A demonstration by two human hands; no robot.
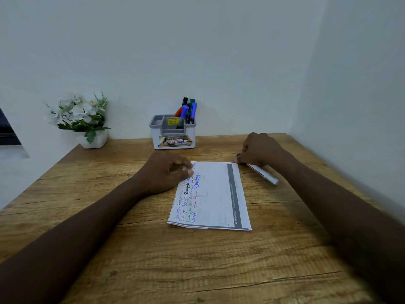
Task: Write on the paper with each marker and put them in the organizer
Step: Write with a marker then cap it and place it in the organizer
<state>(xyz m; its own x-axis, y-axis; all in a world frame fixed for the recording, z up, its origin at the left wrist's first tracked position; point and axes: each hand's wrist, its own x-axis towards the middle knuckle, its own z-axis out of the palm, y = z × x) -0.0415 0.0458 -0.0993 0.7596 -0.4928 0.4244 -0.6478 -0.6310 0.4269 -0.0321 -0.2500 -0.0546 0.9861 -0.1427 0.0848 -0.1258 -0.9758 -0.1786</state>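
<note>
Presently the white marker point(264, 174) is grasped by the right hand point(260, 150) just off the far right corner of the paper point(215, 194), its barrel slanting back over the table point(197, 270). The writing end is hidden under the fingers, so whether it is capped cannot be told. If it is uncapped and dragged across the wood, the table would likely be marked. The paper lies flat at the middle of the table and is steadied only at its far left corner by the left hand point(166, 172), whose loosely curled fingers rest on it and grasp nothing. A firm stroke at the unheld right side could make the sheet slide or pivot. The organizer point(173, 137) stands well beyond, against the wall. Its right compartment is crowded with other markers point(186, 110), so a hasty insertion could be blocked or the light box tipped.
</note>
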